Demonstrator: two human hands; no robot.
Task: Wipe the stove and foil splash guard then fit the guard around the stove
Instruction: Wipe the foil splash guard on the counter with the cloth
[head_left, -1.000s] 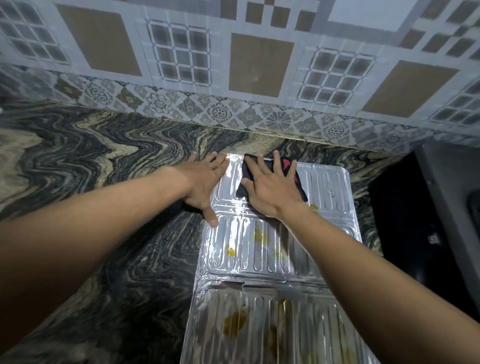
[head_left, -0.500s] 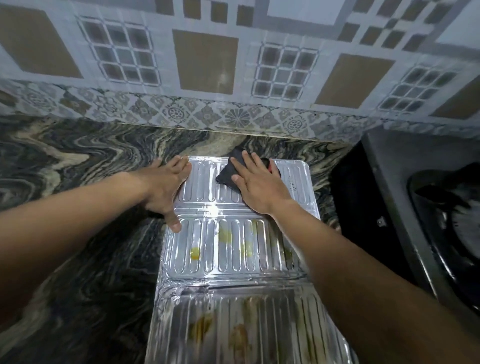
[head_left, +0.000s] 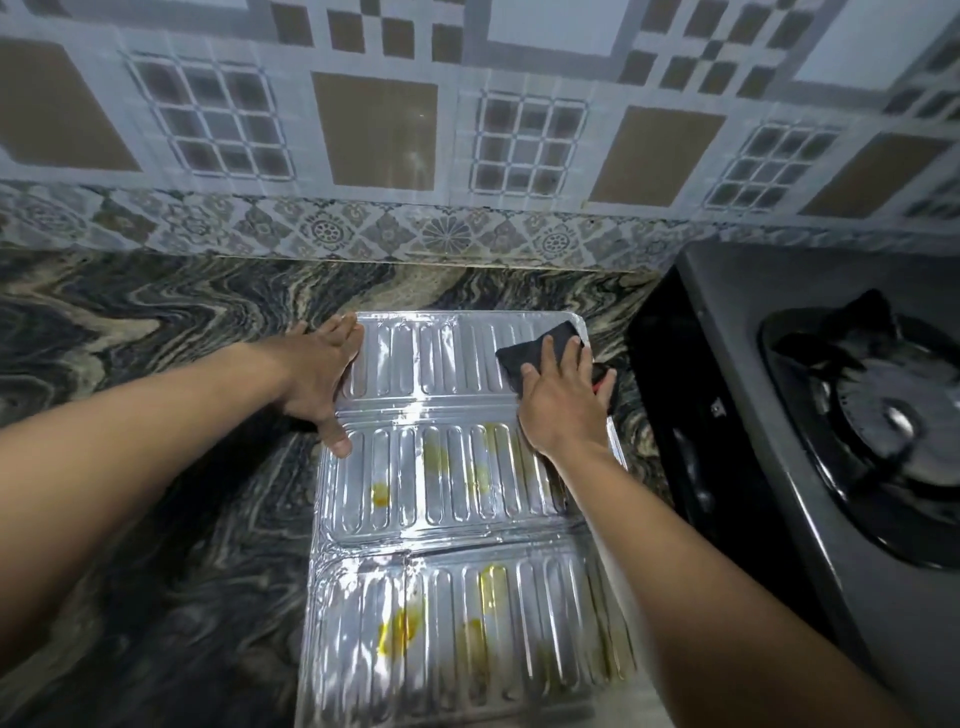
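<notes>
A ribbed silver foil splash guard (head_left: 457, 467) lies flat on the marbled counter, with yellow grease spots on its middle and near panels. My left hand (head_left: 317, 374) presses flat on the guard's far left edge, fingers spread. A black cloth (head_left: 543, 345) with a bit of red at its right side sits on the far right corner of the guard, and my right hand (head_left: 563, 400) presses down on it. The dark grey gas stove (head_left: 810, 415) stands to the right, its black burner grate showing.
A tiled wall (head_left: 467, 130) rises right behind the counter. The dark swirled counter (head_left: 156, 389) stretches left of the guard. A narrow strip of counter separates the guard from the stove's side.
My right hand has slid the cloth from the middle of the far panel to its right corner. My left hand stays on the left edge. The view has shifted right, showing more stove.
</notes>
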